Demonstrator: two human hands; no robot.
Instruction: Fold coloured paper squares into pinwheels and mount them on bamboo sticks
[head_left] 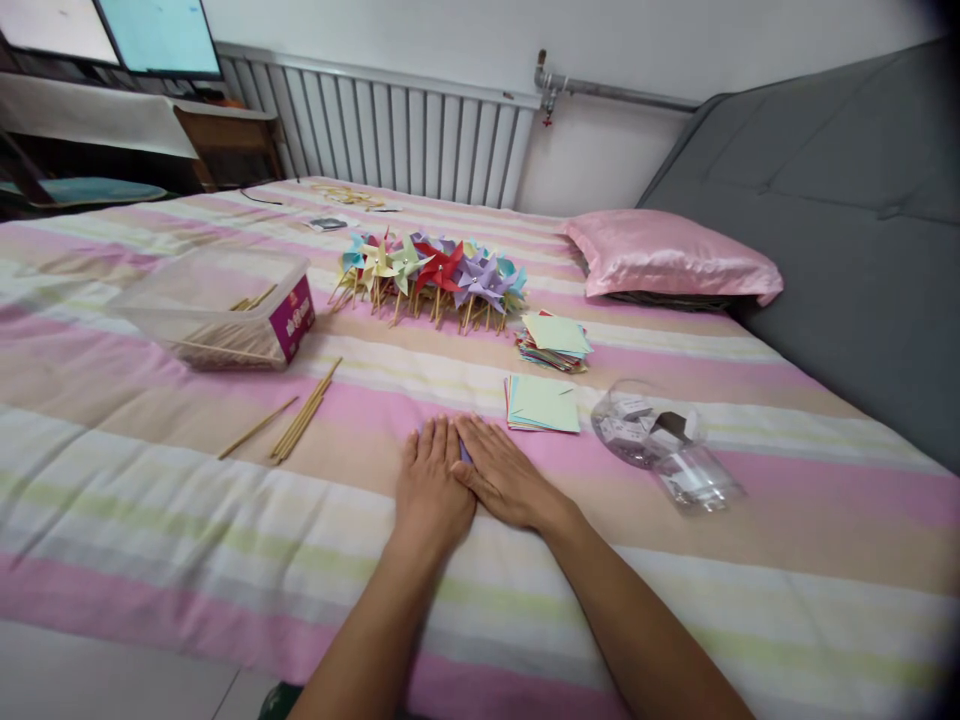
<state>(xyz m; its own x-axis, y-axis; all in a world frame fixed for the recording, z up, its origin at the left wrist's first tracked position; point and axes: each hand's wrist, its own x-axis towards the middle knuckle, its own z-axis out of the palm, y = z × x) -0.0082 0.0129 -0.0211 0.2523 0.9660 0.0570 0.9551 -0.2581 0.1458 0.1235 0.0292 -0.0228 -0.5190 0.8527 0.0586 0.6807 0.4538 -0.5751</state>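
My left hand (433, 490) lies flat, palm down, near the front of the striped bed. Beside it, my right hand (506, 475) is also flat, its thumb overlapping the left hand's edge. A sliver of purple paper (464, 453) shows between the two hands; the rest of it is hidden under them. Just beyond the right hand lies a stack of square coloured papers (544, 405), and behind that a second, looser paper stack (555, 340). Several thin wooden sticks (306, 412) lie to the left. Finished paper pinwheels (439, 275) stand grouped farther back.
A clear plastic box (217, 310) with sticks inside stands at the left. To the right are a clear plastic container (634, 425) holding small pieces and a clear cup (697, 480) on its side. A pink pillow (667, 250) lies by the grey headboard (825, 200).
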